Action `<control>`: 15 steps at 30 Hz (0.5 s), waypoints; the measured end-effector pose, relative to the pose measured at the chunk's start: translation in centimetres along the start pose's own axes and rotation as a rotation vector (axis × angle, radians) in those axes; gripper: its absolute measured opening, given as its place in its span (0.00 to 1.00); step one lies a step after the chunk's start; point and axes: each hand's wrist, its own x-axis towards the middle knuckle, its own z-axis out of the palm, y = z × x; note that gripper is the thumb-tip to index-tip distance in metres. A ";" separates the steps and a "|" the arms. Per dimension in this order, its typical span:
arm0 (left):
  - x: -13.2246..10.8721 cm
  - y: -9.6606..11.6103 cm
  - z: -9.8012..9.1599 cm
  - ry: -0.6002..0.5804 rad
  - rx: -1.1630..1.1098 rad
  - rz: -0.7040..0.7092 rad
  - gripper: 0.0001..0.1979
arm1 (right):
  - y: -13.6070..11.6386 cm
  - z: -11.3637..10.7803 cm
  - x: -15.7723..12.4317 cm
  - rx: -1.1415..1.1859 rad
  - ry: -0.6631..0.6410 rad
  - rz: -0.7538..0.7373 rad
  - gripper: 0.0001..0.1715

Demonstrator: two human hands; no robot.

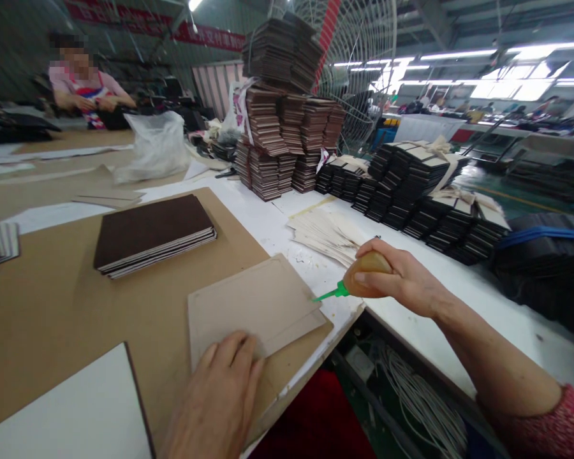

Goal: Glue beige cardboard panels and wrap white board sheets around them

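Note:
My right hand (402,280) is wrapped around an amber glue bottle (370,273) with a green nozzle. The nozzle tip is at the right edge of a greyish-beige panel (263,293); whether it touches cannot be made out. A second beige sheet (296,328) shows from under the panel's lower right side. My left hand (224,382) lies flat on the panel's near left part, fingers stretched out. Left of the panel sits a stack of dark brown boards (155,233) with pale edges. A white board (71,414) with a dark edge lies at the near left.
Loose cream fabric strips (323,233) lie beyond the bottle. Tall brown stacks (287,121) and rows of black bundles (411,185) line the far side, before a large wire fan guard (363,76). A person (93,89) works at the back left. Cables (416,395) hang below the table edge.

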 end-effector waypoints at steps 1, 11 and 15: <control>0.6 -0.1 -0.3 -0.079 -0.064 -0.073 0.16 | 0.4 0.0 0.2 0.044 0.024 0.000 0.14; 3.9 -2.7 -0.8 -0.351 -0.441 -0.252 0.14 | 1.3 0.3 0.8 0.205 0.072 -0.012 0.16; 4.1 -3.2 -1.1 -0.312 -0.509 -0.260 0.12 | 1.0 0.2 0.7 0.197 0.058 -0.004 0.16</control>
